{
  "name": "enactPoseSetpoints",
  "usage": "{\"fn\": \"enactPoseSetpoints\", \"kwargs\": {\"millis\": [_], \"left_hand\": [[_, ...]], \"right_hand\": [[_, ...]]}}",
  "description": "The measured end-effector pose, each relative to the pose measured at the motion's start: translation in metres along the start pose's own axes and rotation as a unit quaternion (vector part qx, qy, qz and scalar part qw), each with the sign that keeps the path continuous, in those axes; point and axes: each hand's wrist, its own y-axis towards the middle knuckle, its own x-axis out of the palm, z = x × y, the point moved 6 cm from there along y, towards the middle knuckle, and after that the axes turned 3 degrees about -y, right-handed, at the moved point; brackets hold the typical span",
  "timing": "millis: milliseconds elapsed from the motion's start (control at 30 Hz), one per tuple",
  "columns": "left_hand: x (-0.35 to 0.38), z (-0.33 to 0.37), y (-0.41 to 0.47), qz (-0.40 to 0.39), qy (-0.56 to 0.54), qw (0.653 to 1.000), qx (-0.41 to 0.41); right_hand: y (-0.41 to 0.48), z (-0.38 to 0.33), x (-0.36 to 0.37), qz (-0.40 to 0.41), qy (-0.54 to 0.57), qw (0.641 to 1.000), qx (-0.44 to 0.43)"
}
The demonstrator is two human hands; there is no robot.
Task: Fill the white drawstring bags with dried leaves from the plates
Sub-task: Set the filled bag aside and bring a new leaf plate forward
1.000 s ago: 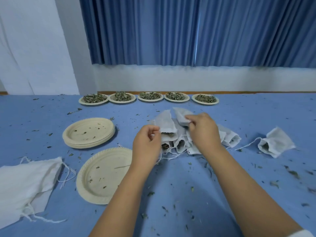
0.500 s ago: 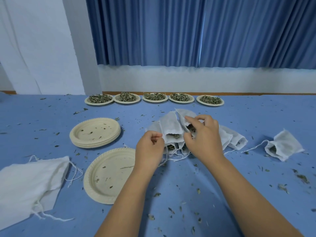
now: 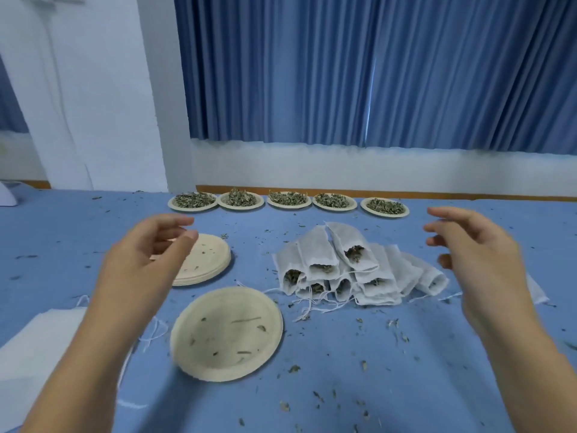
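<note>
Blue curtains (image 3: 374,73) hang behind a blue-covered table (image 3: 359,385) strewn with leaf crumbs. The job looks partway done: a pile of filled bags (image 3: 337,270) lies mid-table, with one emptied plate (image 3: 218,310) and a stack of empty plates (image 3: 209,260) to its left, yet five plates (image 3: 288,207) of dried leaves (image 3: 287,197) wait along the far edge and flat white bags (image 3: 37,354) lie near left. Either side of the pile hover the left hand (image 3: 146,254) and the right hand (image 3: 474,254), fingers loosely spread, holding nothing.
</note>
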Motion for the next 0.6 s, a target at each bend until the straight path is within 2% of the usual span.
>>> {"fn": "enactPoseSetpoints", "kwargs": {"millis": [33,100,167,267,333,500,600], "left_hand": [[-0.009,-0.003,0.001,-0.025,0.083,0.996,-0.017],[-0.014,-0.031,-0.004,-0.087,0.275,0.953,-0.096],[-0.012,-0.064,-0.016,-0.126,0.358,0.912,-0.157],[-0.004,-0.099,-0.029,-0.146,0.345,0.907,-0.193],[0.002,-0.11,-0.032,-0.149,0.293,0.921,-0.211],[0.004,-0.119,-0.036,-0.105,0.183,0.947,-0.243],[-0.002,-0.12,-0.03,-0.074,0.117,0.956,-0.257]], "right_hand": [[-0.002,-0.011,-0.001,-0.022,-0.009,1.0,-0.007],[-0.01,-0.015,0.01,-0.076,-0.035,0.996,0.021],[-0.025,0.001,0.039,-0.159,-0.09,0.981,0.071],[-0.06,0.041,0.095,-0.293,-0.163,0.931,0.142],[-0.077,0.068,0.123,-0.332,-0.192,0.909,0.162],[-0.096,0.097,0.162,-0.361,-0.224,0.888,0.175],[-0.093,0.097,0.174,-0.339,-0.225,0.896,0.179]]}}
